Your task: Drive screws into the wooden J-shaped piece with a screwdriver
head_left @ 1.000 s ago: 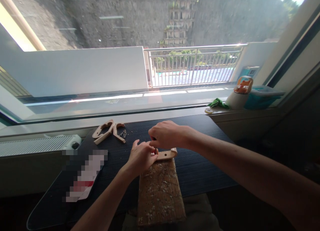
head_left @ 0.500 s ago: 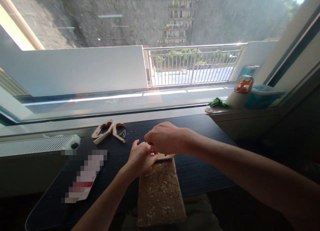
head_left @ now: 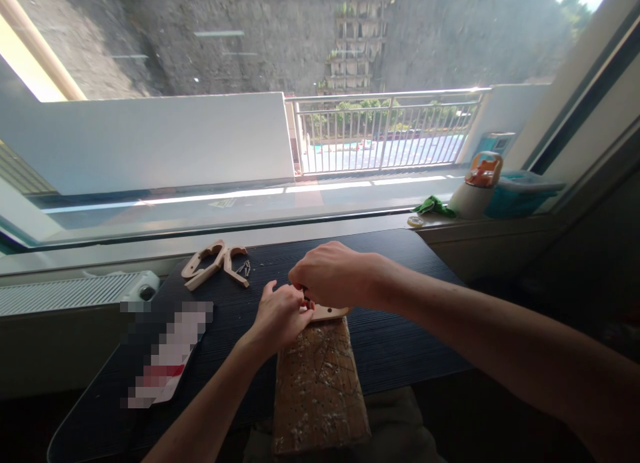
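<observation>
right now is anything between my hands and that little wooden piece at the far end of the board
Nothing visible: the left hand and right hand both sit on the left end of the wooden piece, at the far edge of the board.

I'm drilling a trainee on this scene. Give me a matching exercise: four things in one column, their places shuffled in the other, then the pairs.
Things:
1. board
2. cutouts
3. green cloth
4. wood piece

Places:
A. on the sill, at right
B. at the board's far end
C. juts over the table's near edge
D. on the table, far left

Pairs: 1-C, 2-D, 3-A, 4-B
</observation>
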### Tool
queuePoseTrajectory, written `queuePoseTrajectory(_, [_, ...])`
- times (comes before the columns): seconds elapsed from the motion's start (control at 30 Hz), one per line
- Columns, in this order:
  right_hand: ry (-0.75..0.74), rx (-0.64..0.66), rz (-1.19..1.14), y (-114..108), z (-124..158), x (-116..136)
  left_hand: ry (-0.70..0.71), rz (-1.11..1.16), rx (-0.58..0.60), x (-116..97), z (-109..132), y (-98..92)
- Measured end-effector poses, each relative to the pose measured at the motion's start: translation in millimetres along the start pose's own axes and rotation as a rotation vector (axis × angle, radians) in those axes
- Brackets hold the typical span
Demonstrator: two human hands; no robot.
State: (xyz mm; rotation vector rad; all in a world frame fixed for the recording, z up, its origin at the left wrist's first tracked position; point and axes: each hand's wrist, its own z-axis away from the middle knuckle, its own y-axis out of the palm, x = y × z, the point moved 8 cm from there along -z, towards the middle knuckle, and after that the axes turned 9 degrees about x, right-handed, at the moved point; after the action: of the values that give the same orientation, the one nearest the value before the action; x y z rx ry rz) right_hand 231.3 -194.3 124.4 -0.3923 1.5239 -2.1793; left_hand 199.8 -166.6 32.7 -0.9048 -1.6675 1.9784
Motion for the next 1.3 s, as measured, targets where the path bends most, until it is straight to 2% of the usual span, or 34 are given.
queuePoseTrajectory(0.27, [0.109,-0.079,-0.035,6,-12,-10,0.02,0.04,-0.017,5,0,2.7])
queuePoseTrajectory(0.53, [0.076,-0.209,-0.003,-5,2,-11,0.069,0.043,0.032,4,0,3.8])
queuePoseTrajectory(1.07, [0.072,-0.158,0.009,5,3,-12,0.053,0.027,0.002,4,0,5.9])
queuePoseTrajectory(1.3, [0.043,-0.19,-0.006,5,0,-10,0.05,0.0,-0.012,2,1,2.9])
